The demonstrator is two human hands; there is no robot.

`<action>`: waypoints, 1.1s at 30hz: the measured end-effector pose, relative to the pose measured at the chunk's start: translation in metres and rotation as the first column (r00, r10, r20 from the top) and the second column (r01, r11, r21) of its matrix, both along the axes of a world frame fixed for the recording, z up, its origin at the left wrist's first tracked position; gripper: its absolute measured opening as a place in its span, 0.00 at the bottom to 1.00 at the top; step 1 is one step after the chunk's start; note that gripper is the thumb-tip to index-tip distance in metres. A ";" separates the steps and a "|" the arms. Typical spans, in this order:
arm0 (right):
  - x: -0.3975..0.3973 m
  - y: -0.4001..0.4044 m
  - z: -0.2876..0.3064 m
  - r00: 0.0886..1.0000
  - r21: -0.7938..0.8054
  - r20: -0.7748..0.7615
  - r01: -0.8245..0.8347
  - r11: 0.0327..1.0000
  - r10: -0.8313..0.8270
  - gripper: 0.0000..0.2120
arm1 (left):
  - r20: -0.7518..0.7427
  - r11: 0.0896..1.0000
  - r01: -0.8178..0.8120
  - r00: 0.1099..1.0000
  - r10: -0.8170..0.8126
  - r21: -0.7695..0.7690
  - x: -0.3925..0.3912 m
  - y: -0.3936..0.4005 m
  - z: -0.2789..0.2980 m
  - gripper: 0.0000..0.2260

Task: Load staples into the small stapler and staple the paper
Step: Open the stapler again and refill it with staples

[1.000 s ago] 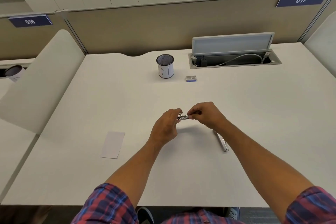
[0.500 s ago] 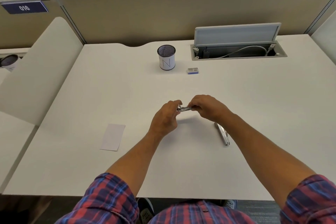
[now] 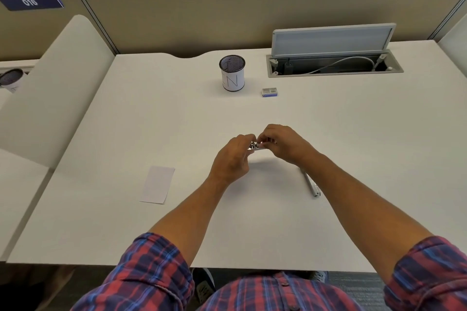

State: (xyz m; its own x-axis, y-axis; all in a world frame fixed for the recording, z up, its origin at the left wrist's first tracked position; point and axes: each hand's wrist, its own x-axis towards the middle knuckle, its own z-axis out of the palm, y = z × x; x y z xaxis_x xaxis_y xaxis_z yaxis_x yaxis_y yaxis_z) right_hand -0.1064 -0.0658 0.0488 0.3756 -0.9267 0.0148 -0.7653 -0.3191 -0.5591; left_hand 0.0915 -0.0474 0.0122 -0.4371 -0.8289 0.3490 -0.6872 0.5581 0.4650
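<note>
**Above the desk's middle: seating the staples**

Above the middle of the desk, both hands meet around the small metal stapler, held clear of the surface. The left hand curls round its near end, fingers closed on the body. The right hand pinches at the top of the far end with thumb and fingertips; whether a staple strip sits between those fingertips is too small to tell. The paper lies flat to the left, well apart from the hands. A white bar-shaped part rests on the desk just beside the right forearm. The staple box sits farther back, near the cup.

The step in hand looks like loading, with stapling not yet begun. To do it well:

- Keep the left grip firm and steady, so the stapler does not twist while the right fingers work.
- Line any strip up with the channel, legs down, before pushing; forcing it askew would likely jam it.
- Use light pinch pressure, since a staple strip breaks easily.
- Work low over the desk, so a dropped piece stays in reach.
</note>
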 end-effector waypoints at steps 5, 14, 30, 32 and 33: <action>0.000 0.000 0.003 1.000 0.009 -0.013 -0.013 1.000 0.013 0.06 | 0.001 1.000 -0.003 1.000 0.003 0.007 0.000 0.001 -0.001 0.10; -0.001 0.004 0.002 1.000 0.022 0.017 -0.013 1.000 0.012 0.06 | -0.017 1.000 -0.004 1.000 0.004 0.010 -0.002 0.003 0.000 0.10; -0.013 0.010 -0.002 0.999 -0.179 -0.027 -0.046 0.983 0.042 0.08 | -0.059 1.000 -0.006 0.998 0.005 -0.014 -0.003 -0.001 0.001 0.13; -0.018 0.010 0.000 0.999 -0.193 -0.048 -0.035 0.980 0.026 0.06 | -0.053 1.000 -0.005 0.999 0.004 -0.026 -0.002 -0.002 0.002 0.13; -0.022 0.010 -0.001 0.998 -0.206 -0.054 -0.022 0.978 0.012 0.05 | -0.053 0.999 -0.006 0.999 0.004 -0.033 -0.002 -0.003 0.002 0.14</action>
